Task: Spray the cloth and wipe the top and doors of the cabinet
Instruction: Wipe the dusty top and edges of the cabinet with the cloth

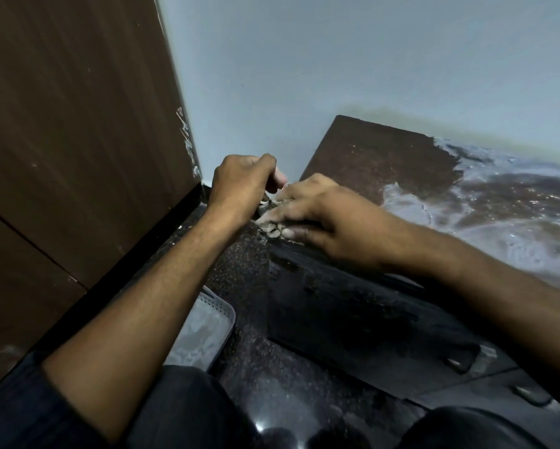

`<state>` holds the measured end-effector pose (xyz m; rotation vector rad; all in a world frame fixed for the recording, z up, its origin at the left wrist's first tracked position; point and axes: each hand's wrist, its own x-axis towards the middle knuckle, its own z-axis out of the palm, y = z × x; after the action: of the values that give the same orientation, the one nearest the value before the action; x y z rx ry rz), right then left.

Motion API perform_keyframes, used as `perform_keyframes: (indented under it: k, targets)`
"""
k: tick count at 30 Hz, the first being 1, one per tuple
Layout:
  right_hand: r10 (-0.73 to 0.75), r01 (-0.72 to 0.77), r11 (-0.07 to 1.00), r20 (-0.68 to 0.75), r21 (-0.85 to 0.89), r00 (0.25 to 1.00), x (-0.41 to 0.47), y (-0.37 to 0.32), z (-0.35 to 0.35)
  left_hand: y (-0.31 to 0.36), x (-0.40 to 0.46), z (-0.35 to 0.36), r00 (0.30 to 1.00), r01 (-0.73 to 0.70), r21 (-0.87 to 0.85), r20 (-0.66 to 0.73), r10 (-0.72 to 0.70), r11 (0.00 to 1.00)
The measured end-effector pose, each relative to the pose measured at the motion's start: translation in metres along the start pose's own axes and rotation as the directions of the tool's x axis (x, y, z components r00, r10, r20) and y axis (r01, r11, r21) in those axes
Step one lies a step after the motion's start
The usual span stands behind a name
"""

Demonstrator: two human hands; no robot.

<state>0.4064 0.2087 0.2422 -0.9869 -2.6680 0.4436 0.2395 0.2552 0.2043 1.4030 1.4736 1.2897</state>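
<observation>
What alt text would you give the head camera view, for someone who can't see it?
Both hands, left hand and right hand, grip a small cloth at the near left corner of a low dark cabinet whose top is streaked with white residue. A grey tray lies on the floor.

Dark speckled floor (239, 367): low brown cabinet (385, 163), white perforated tray (204, 332) beside it.

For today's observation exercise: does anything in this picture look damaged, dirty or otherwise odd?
Yes. The cabinet top carries a whitish, patchy film over its right part, while the left part is bare brown. The tall brown panel on the left has white chips along its edge. Both hands hold a cloth at the cabinet's near corner.
</observation>
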Motion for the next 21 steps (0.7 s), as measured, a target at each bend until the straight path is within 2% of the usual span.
perform_keyframes:
  k: [5, 10, 14, 18, 21]
  targets:
    - [0.062, -0.065, 0.996, -0.057, -0.063, 0.996, 0.009, 0.008, -0.003, -0.001, 0.004, -0.001, 1.0, -0.025, -0.039, 0.004, 0.025, 0.999]
    - [-0.024, 0.023, 0.999, -0.014, -0.043, 1.0, 0.007, 0.006, -0.002, -0.005, 0.004, -0.003, 0.999, -0.015, -0.047, 0.036, 0.017, 0.999]
    - [0.075, -0.084, 0.989, -0.077, -0.119, 0.994, 0.015, 0.012, -0.005, -0.005, 0.002, -0.001, 0.999, -0.033, 0.022, 0.04, 0.032, 0.999]
    - [-0.125, 0.124, 0.991, -0.029, -0.056, 0.992, 0.008, -0.003, 0.008, -0.005, 0.001, -0.005, 0.999, -0.018, -0.036, 0.035, 0.019, 0.999]
    - [-0.063, 0.059, 0.992, -0.03, -0.11, 0.998, 0.016, 0.009, -0.005, -0.007, 0.003, -0.002, 0.999, -0.023, 0.002, 0.026, 0.023, 1.0]
